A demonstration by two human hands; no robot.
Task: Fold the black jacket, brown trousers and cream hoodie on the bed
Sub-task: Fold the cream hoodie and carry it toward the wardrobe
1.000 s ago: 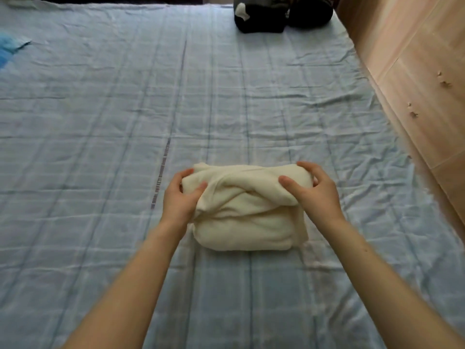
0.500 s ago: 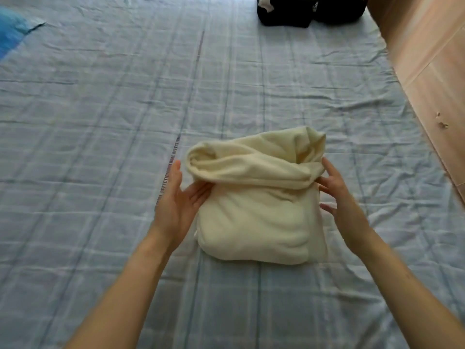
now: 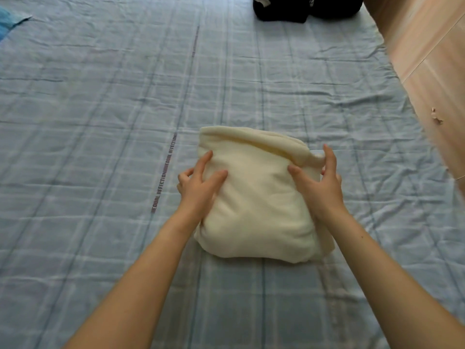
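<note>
Head view showed, as the largest item, the bed (image 3: 100, 122), covered by a wrinkled pale blue checked cotton sheet with a printed line of lettering running along one stripe. We recorded a light wooden panelled cabinet (image 3: 427, 59) standing along the bed's right edge. At the far end of the sheet, cut off by the top of the frame, lay two dark folded bundles (image 3: 302, 10) side by side; we could not tell which garments they were. A scrap of bright blue fabric (image 3: 10, 21) showed at the far left edge.

We found the cream fleece hoodie (image 3: 259, 205) folded into a compact, roughly square packet, lying flat on the sheet near the middle of the bed, well apart from the dark bundles.

Our left hand (image 3: 198, 187) rested on the packet's left side, fingers spread and nearly straight, pressing the cloth and gripping nothing. Our right hand (image 3: 319, 185) lay on the packet's right side, thumb on the top surface and fingers extended against a small rolled fold at the upper right corner; fingers were loosely bent, not closed round the cloth.
</note>
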